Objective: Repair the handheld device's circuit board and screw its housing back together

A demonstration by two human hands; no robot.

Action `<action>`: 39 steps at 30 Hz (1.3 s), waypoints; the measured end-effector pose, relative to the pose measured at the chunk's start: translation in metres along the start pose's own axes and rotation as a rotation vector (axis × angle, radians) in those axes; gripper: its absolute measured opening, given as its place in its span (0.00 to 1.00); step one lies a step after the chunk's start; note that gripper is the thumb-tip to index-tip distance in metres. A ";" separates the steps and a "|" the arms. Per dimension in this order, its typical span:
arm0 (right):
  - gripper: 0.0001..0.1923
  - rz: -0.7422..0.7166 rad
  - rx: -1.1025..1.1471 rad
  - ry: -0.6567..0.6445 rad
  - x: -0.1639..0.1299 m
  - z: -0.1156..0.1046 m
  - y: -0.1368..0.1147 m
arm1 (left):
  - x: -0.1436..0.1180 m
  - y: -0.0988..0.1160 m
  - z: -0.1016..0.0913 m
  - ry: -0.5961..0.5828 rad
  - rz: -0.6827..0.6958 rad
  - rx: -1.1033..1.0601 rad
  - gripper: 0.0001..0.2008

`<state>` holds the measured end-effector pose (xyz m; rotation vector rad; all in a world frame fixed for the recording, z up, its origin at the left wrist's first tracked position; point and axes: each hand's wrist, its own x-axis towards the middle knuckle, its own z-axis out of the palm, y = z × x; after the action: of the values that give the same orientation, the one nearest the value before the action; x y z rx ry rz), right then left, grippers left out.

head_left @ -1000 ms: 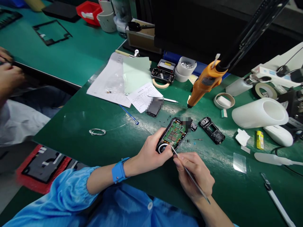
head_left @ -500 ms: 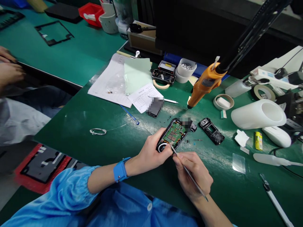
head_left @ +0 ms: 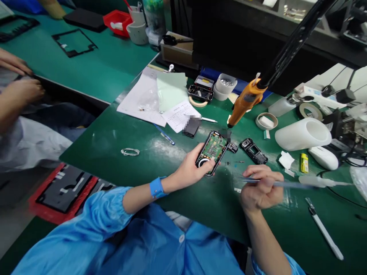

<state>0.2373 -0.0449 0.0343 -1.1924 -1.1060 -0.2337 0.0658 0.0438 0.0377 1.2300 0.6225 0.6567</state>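
Since the earlier frame, right hand (head_left: pixel 261 187) is pulled off the board and swung right, thin metal tweezers (head_left: pixel 282 184) pinched level, motion-blurred. Opened black phone with exposed green circuit board (head_left: pixel 212 152) is lifted slightly toward the orange electric screwdriver (head_left: pixel 243 104), gripped at its lower end by left hand (head_left: pixel 192 168), fingers curled round the edges. Judged light, stiff, fragile: best held by the case rim, never on the board. Black phone frame (head_left: pixel 254 151) lies just right on the green counter (head_left: pixel 114 152); small loose parts between. White roll (head_left: pixel 303 133), yellow lighter (head_left: pixel 304 163) further right; papers (head_left: pixel 149 99) behind. Hanging screwdriver crowds the space above.
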 end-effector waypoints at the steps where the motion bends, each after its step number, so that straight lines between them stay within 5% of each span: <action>1: 0.25 0.027 -0.008 -0.002 0.001 0.001 0.002 | 0.000 0.000 0.000 -0.013 0.003 0.003 0.19; 13: 0.28 0.176 -0.478 -0.208 -0.010 -0.017 0.025 | 0.010 -0.002 -0.012 0.024 0.173 -0.052 0.23; 18: 0.22 0.189 -0.606 -0.296 -0.007 -0.031 0.034 | 0.015 0.005 -0.026 0.076 0.186 0.313 0.24; 23: 0.18 0.187 -0.637 -0.390 -0.004 -0.032 0.050 | 0.017 0.008 -0.033 0.011 0.137 0.609 0.35; 27: 0.18 0.172 -0.630 -0.466 0.001 -0.027 0.061 | 0.011 0.007 -0.032 -0.076 0.107 0.786 0.35; 31: 0.21 0.169 -0.615 -0.519 0.001 -0.024 0.070 | 0.003 0.005 -0.034 -0.178 0.136 0.912 0.29; 39: 0.17 0.170 -0.553 -0.511 -0.005 -0.024 0.074 | -0.021 -0.002 -0.051 -0.229 0.095 1.003 0.33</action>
<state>0.2970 -0.0357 -0.0142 -1.9029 -1.4194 -0.1043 0.0145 0.0602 0.0257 2.2385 0.7243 0.2431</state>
